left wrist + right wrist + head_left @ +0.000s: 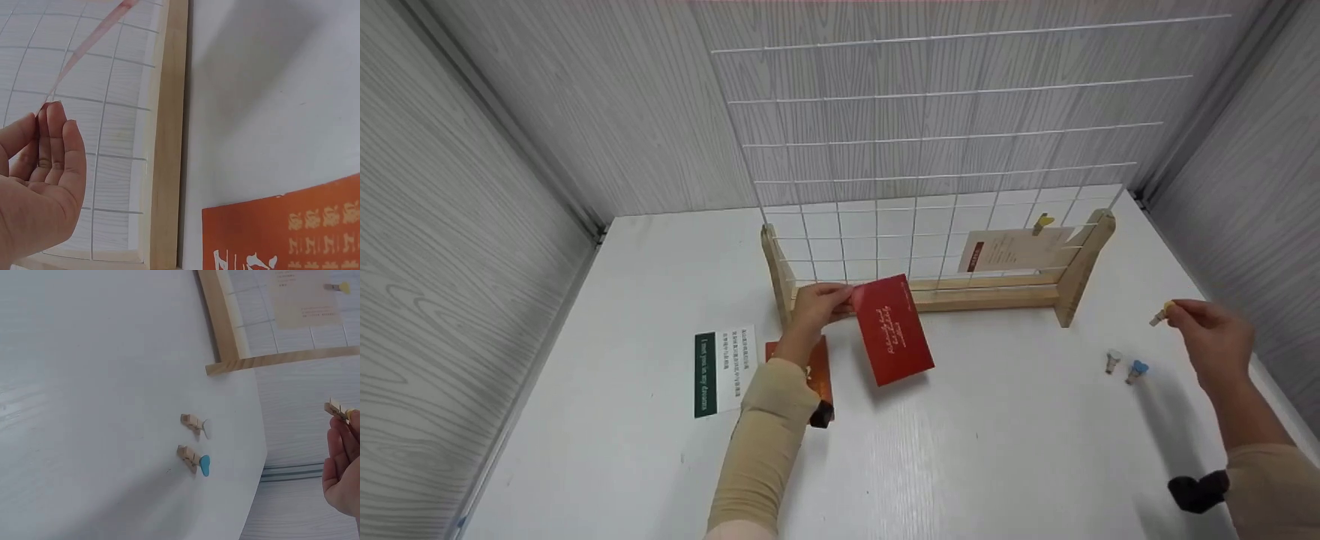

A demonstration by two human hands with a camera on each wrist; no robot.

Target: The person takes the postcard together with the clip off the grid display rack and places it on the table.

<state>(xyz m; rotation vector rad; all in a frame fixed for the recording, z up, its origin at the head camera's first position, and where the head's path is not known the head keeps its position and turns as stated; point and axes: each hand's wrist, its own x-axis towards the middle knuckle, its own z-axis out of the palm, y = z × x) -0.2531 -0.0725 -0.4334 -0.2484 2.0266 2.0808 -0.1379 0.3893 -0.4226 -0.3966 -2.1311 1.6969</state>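
Observation:
Between thumb and fingers, my left hand pinches a red card by its upper left corner, in front of the wire grid. Seen from the left wrist, the card is nearly edge-on. My right hand is raised at the right and pinches a small wooden clothespin with a yellow top. Below it on the table lie a clothespin with a white top and another with a blue heart. A pale card hangs on the grid, held by a clothespin with a yellow heart.
The white wire grid stands in a wooden base at the back of the table. A green and white card lies at the left. Beside it, an orange card is partly hidden by my left forearm. Grey panels enclose the table.

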